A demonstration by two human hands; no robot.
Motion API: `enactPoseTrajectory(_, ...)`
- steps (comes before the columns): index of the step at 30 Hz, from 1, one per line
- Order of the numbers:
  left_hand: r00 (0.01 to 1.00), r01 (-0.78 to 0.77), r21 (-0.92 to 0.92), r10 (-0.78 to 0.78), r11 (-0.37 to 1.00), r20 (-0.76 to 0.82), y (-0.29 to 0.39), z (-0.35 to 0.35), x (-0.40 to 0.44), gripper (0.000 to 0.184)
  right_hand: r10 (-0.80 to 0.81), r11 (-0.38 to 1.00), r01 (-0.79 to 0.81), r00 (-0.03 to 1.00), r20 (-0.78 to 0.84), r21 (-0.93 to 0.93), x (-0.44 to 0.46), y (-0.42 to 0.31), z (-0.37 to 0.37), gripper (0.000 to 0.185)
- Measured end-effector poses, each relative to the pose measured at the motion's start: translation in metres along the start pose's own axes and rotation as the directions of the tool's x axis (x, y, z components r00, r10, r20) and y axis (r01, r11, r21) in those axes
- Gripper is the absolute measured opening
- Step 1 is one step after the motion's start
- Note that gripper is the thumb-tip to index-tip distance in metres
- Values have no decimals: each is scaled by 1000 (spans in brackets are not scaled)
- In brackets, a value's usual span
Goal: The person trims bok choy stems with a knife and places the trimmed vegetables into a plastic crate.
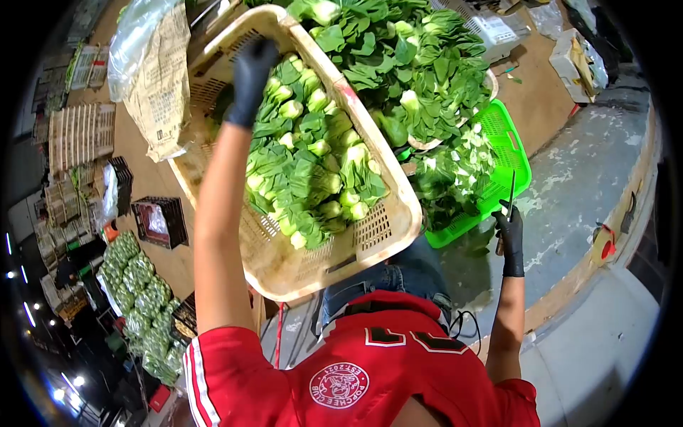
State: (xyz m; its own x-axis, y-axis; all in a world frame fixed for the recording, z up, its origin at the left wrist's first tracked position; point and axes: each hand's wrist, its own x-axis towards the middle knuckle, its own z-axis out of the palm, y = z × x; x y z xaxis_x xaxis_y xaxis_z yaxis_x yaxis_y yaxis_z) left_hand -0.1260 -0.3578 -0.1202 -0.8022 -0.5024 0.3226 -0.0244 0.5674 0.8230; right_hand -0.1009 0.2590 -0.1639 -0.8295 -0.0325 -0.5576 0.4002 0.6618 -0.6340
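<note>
1. Wrapping its gloved fingers around a knife (511, 193), the right hand (509, 238) has a closed grip, with the blade sticking out past the fingers, away from the body.
2. Left hand (253, 80), also in a dark glove, is over the far end of the pale basket (373, 226). Fingers look curled in, but it's blurry, so I can't tell how tight they are or if they've got hold of anything.
3. Leafy greens (306, 174) with pale stems fill the middle of that basket, just right of the left hand and running back toward the body. They're well left of the knife grip.
4. Green basket (509, 142) sits just beyond and left of the right hand, with leaf trimmings (466, 171) inside.
5. Bigger pile of greens (434, 67) is farther out, between the two hands sideways.
6. Brown paper sack (162, 89) is left of the left hand.
</note>
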Motion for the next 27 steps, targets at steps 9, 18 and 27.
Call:
enactPoseTrajectory(9,601,179,775,-691,606,402,-65,158,-237,56,84,984,-93,994,-65,-151,-4,0,30,40)
enactPoseTrajectory(18,819,525,-164,-443,835,364,59,94,-256,58,-245,871,318,942,230,-375,-47,-51,70,16)
enactPoseTrajectory(27,781,-17,-30,32,999,624,247,87,-205,54,-796,504,813,569,208,-293,-90,-150,24,11)
